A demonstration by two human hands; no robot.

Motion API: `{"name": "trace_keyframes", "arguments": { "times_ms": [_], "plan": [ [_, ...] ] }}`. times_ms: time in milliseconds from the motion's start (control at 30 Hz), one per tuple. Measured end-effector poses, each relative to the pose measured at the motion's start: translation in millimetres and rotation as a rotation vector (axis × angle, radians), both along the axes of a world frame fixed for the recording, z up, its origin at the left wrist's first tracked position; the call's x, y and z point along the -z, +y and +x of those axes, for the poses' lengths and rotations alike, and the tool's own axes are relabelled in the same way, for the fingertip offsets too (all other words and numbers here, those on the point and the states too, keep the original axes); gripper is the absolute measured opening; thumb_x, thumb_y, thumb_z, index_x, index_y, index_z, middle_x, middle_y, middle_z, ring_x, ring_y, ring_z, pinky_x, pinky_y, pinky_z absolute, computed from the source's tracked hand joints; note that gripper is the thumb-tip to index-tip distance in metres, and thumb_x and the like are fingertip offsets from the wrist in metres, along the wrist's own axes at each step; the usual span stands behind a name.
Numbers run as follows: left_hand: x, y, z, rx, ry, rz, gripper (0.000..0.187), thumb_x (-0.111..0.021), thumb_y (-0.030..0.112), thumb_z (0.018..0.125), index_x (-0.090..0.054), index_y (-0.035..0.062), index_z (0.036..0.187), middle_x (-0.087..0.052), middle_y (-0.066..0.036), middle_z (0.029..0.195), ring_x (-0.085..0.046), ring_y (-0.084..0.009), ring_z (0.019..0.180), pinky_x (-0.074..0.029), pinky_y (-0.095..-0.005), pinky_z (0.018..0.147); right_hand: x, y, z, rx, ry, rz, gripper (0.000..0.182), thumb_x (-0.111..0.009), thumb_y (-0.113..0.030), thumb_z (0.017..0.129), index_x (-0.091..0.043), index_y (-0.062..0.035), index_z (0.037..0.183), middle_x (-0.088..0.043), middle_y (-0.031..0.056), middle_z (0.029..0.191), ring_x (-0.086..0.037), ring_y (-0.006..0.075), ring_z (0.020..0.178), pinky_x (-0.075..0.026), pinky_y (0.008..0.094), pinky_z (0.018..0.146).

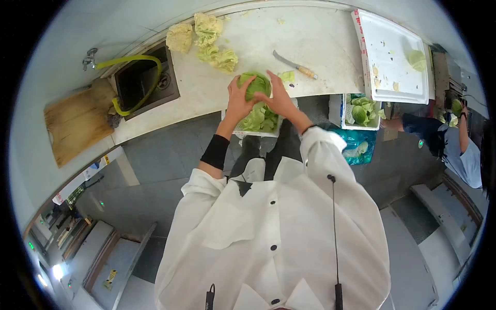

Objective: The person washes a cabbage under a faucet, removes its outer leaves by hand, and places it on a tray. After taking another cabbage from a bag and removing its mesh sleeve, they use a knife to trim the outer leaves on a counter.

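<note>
A green cabbage [257,87] is at the front edge of the white counter, between my two hands. My left hand [239,101] curls round its left side, fingers and thumb pressed on the leaves. On the other side my right hand [279,98] grips it, thumb across the near face and fingers along the right edge. Just below, a white crate [274,133] holds loose cabbage leaves [260,120]. A curved knife [292,64] with a wooden handle lies on the counter beyond my right hand, near a cut leaf piece [287,76].
Pale trimmed cabbages [207,29] sit at the back left, beside a sink [144,77] with a yellow-green hose [155,61]. A white tray [395,94] stands at the right. Under the counter is another leaf-filled crate [336,111]. A co-worker [461,147] holds a cabbage at far right.
</note>
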State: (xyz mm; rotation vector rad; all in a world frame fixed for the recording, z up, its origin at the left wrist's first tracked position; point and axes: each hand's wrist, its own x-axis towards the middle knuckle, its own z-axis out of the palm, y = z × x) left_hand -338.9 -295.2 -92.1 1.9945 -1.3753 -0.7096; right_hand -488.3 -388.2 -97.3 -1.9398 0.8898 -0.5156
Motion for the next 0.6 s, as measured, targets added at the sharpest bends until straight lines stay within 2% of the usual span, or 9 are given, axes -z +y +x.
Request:
{"name": "trace_keyframes", "arguments": {
  "times_ms": [33,100,133,267,367,433,500,533,600],
  "plan": [
    [3,4,1,-0.017,0.087,-0.035,0.071,-0.077,0.019,0.074,-0.044,0.0218,0.137,-0.023,-0.025,0.145,-0.026,-0.0438,0.133,-0.028,-0.0484,0.108,2,-2,3,0.005,-0.004,0.006,0.076,-0.074,-0.039,0.079,-0.037,-0.0026,0.135,-0.042,0.0242,0.133,-0.047,0.0379,0.119,-0.041,0.043,0.098],
    [3,8,8,0.019,0.122,-0.015,0.073,-0.077,0.018,0.073,-0.043,0.0218,0.138,-0.022,-0.025,0.146,-0.024,-0.0436,0.134,-0.028,-0.0478,0.109,2,-7,6,-0.206,0.119,0.104,0.084,-0.074,-0.039,0.078,-0.03,-0.0038,0.141,-0.04,0.0261,0.135,-0.044,0.0387,0.124,-0.038,0.0434,0.102],
    [0,9,12,0.038,0.158,-0.002,0.075,-0.078,0.017,0.073,-0.042,0.0218,0.139,-0.022,-0.025,0.146,-0.023,-0.0433,0.135,-0.028,-0.0473,0.109,-1,-10,5,-0.207,0.113,0.1,0.084,-0.074,-0.039,0.078,-0.03,-0.0038,0.141,-0.04,0.0261,0.135,-0.044,0.0387,0.124,-0.038,0.0434,0.102],
    [-15,21,13,0.079,0.098,0.094,0.077,-0.077,0.014,0.072,-0.04,0.0221,0.14,-0.024,-0.025,0.145,-0.024,-0.0434,0.134,-0.028,-0.0466,0.11,0,-6,-6,-0.279,0.1,0.157,0.075,-0.07,-0.036,0.083,-0.032,-0.0075,0.141,-0.039,0.0222,0.138,-0.042,0.0366,0.127,-0.036,0.0424,0.104],
    [-11,26,10,0.119,0.065,0.0,0.082,-0.076,0.01,0.073,-0.034,0.0163,0.143,-0.022,-0.026,0.147,-0.022,-0.0441,0.136,-0.027,-0.0467,0.11,15,2,-14,-0.261,0.052,0.072,0.07,-0.067,-0.033,0.086,-0.033,-0.0084,0.141,-0.039,0.0219,0.139,-0.042,0.0372,0.126,-0.037,0.0422,0.104],
    [-10,35,8,0.088,0.087,-0.046,0.086,-0.075,0.006,0.072,-0.028,0.0082,0.144,-0.017,-0.026,0.149,-0.019,-0.0449,0.137,-0.027,-0.0471,0.11,13,4,-16,-0.27,0.051,0.014,0.067,-0.066,-0.031,0.087,-0.033,-0.0081,0.141,-0.039,0.0217,0.139,-0.042,0.0378,0.126,-0.037,0.0423,0.104],
    [-8,42,4,0.079,0.045,-0.025,0.086,-0.074,0.006,0.073,-0.026,0.0064,0.144,-0.018,-0.026,0.149,-0.019,-0.044,0.138,-0.025,-0.0468,0.111,8,6,-18,-0.263,0.124,-0.152,0.053,-0.063,-0.022,0.087,-0.041,-0.005,0.132,-0.045,0.0211,0.131,-0.047,0.0382,0.119,-0.044,0.041,0.097],
    [-7,46,4,0.072,0.004,0.0,0.086,-0.073,0.005,0.074,-0.023,0.0046,0.144,-0.018,-0.026,0.149,-0.019,-0.0431,0.138,-0.023,-0.0465,0.112,4,10,-17,-0.256,0.123,-0.153,0.053,-0.063,-0.022,0.087,-0.041,-0.005,0.132,-0.045,0.0211,0.131,-0.047,0.0382,0.119,-0.044,0.041,0.097],
    [-6,51,-4,0.055,-0.001,-0.007,0.086,-0.074,0.008,0.074,-0.024,0.0048,0.143,-0.018,-0.027,0.148,-0.019,-0.0428,0.138,-0.023,-0.0467,0.112,-3,21,-12,-0.224,0.086,-0.201,0.033,-0.062,-0.015,0.083,-0.049,-0.0026,0.111,-0.05,0.0217,0.117,-0.051,0.0392,0.109,-0.048,0.043,0.086]
  ]
}}
